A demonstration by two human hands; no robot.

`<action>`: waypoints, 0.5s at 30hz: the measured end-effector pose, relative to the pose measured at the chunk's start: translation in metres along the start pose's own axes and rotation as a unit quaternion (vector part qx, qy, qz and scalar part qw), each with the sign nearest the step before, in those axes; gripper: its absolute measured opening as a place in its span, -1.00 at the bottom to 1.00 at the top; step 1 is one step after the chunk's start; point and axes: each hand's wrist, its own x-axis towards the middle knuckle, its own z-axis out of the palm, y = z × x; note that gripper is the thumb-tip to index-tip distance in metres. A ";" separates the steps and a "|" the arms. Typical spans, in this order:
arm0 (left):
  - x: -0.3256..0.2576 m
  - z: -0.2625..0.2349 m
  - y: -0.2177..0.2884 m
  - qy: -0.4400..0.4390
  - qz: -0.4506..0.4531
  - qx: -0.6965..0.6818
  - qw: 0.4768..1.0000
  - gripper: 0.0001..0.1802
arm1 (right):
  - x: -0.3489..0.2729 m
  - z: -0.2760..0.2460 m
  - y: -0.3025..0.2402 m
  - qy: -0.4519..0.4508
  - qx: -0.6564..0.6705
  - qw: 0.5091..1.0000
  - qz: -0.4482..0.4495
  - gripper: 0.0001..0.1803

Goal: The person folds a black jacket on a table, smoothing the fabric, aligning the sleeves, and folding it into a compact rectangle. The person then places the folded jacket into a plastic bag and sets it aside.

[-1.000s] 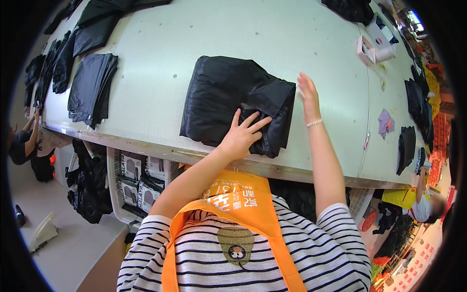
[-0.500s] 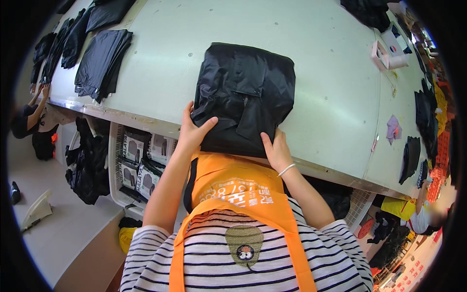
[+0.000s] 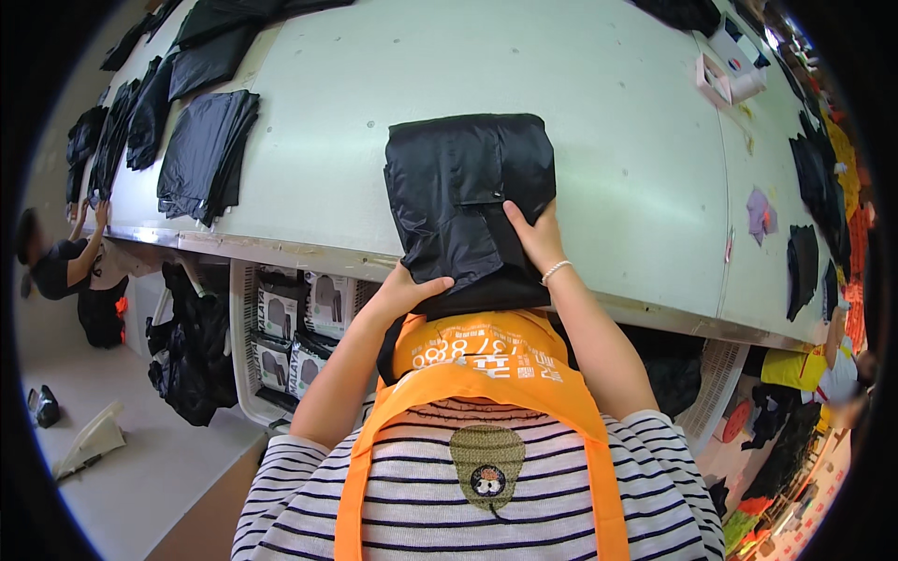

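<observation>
A folded black garment of shiny thin fabric [image 3: 444, 187], like a rain jacket, lies at the table's near edge. A flap or pocket shows on its upper face, and its lower part hangs over the edge by the orange apron [image 3: 486, 360]. My left hand [image 3: 416, 288] grips the lower left corner, thumb on top and fingers out of sight beneath. My right hand [image 3: 535, 238] clasps the right side with its thumb on the upper face. Its other fingers are hidden under the fabric.
A stack of folded black garments [image 3: 206, 154] lies to the left, with more behind. Under the table stands a white basket [image 3: 245, 327] of packaged garments. A pink box [image 3: 713, 79] and a purple cloth [image 3: 760, 215] lie at right. Another person [image 3: 70, 271] works at far left.
My right hand has moved up along the garment's right side. My left hand has slid down to its lower left corner. The garment sits a little lower and its outline has shifted.
</observation>
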 end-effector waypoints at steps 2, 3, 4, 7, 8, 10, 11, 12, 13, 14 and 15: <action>0.004 -0.004 0.003 0.022 -0.095 -0.177 0.979 -0.06 | 0.007 0.002 0.005 0.002 0.114 0.993 -0.018 0.35; 0.007 -0.009 0.008 0.041 -0.200 -0.311 0.928 -0.04 | 0.003 0.004 -0.002 0.022 0.129 0.991 -0.027 0.36; 0.005 -0.001 0.018 0.099 -0.186 -0.169 0.963 -0.09 | -0.006 0.004 -0.016 0.041 0.143 0.988 -0.035 0.37; 0.024 0.001 -0.004 0.150 -0.046 0.054 0.986 -0.10 | -0.026 0.003 -0.048 0.052 0.068 0.992 -0.093 0.44; 0.029 0.000 -0.008 0.183 -0.039 0.101 0.977 -0.11 | -0.027 0.006 -0.050 0.066 0.011 0.991 -0.117 0.36; 0.031 0.005 -0.001 0.239 -0.033 0.199 0.950 -0.13 | -0.029 0.012 -0.053 0.069 -0.097 0.982 -0.150 0.24; 0.032 0.007 0.004 0.247 -0.040 0.254 0.934 -0.16 | -0.027 0.016 -0.059 0.056 -0.148 0.974 -0.164 0.19; 0.034 0.009 0.016 0.256 -0.047 0.308 0.915 -0.20 | -0.025 0.020 -0.065 0.044 -0.198 0.963 -0.179 0.15; 0.034 0.010 0.026 0.263 -0.055 0.363 0.892 -0.23 | -0.026 0.025 -0.071 0.031 -0.216 0.954 -0.207 -0.09; 0.039 0.009 0.033 0.267 -0.036 0.395 0.878 -0.35 | -0.022 0.034 -0.073 0.030 -0.250 0.938 -0.238 -0.23; 0.043 0.003 0.042 0.246 -0.042 0.415 0.875 -0.39 | -0.018 0.044 -0.077 0.028 -0.287 0.918 -0.271 -0.36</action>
